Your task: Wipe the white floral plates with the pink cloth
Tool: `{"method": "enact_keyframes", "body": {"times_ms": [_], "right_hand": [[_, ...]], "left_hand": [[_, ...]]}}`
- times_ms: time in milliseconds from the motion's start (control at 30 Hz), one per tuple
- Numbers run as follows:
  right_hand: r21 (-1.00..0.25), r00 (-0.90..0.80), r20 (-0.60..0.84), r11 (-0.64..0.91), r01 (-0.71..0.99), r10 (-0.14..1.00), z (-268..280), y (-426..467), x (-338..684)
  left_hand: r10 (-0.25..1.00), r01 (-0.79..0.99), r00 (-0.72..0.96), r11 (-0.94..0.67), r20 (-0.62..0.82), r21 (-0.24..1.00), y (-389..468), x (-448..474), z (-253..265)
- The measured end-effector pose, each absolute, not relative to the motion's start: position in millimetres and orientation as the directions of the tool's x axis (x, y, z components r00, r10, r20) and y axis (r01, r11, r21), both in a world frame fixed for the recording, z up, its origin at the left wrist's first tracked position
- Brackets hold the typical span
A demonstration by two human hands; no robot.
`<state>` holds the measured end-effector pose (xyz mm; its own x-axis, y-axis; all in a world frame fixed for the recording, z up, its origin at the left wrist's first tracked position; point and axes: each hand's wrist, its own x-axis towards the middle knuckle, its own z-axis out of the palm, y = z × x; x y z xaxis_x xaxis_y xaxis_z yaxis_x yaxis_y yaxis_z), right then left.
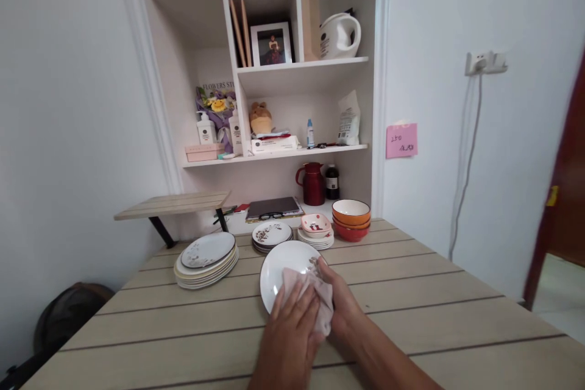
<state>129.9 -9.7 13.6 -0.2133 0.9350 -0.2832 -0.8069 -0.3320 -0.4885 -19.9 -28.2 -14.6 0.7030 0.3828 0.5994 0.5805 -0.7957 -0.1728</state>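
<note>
At the bottom centre of the frame, the person's left hand point(292, 326) holds a pale pink cloth point(324, 304) bunched under its fingers and pressed against the white plate point(276, 262). The right hand point(345, 304), just to its right, grips the plate's right side, thumb near the rim; its other fingers are mostly hidden. The plate is a little below the middle of the frame, face up, a floral print partly showing by the right thumb. Whether its near edge rests on the wooden table point(439, 304) cannot be told, as the hands cover it.

The likeliest trouble is a slip: one hand appears to carry the grip, so a hard push through the cloth could twist the plate free and drop it on the boards. Cloth caught under the right thumb could loosen that hold too.

Farther up, the plate's far rim appears close to the small patterned plates point(272, 234) and the stacked little dishes point(316, 228); a careless swing forward could knock and chip them. The orange and red bowls point(351, 219), right of those, and the larger plate stack point(208, 253), at centre left, stand farther aside, so they seem less exposed. Behind, at upper centre, rises the white shelving point(301, 67), well out of reach of a bump.
</note>
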Motion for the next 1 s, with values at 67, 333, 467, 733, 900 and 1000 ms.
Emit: {"method": "enact_keyframes", "body": {"times_ms": [67,333,467,733,900,1000], "right_hand": [[-0.518,-0.214,-0.261,-0.324,-0.791,0.941,10,-12,121],[-0.537,-0.179,-0.215,-0.269,-0.800,0.960,5,-9,114],[-0.512,-0.045,-0.191,-0.139,-0.847,0.981,10,-2,135],[-0.469,-0.300,-0.234,-0.377,-0.799,0.925,14,-14,123],[-0.516,-0.245,-0.240,-0.337,-0.788,0.939,6,-16,104],[-0.541,-0.213,-0.222,-0.302,-0.785,0.952,3,-14,106]], "left_hand": [[0.438,0.614,0.677,-0.779,0.592,-0.125,-28,-23,-12],[0.579,0.827,0.397,-0.563,0.712,-0.004,-16,-36,-18],[0.419,0.749,0.516,-0.644,0.747,-0.155,-19,-32,-20],[0.215,0.548,0.644,-0.799,0.734,-0.246,-25,-21,-41],[0.438,0.676,0.602,-0.724,0.668,-0.135,-22,-38,-38],[0.574,0.802,0.440,-0.597,0.690,-0.015,-20,-40,-37]]}}
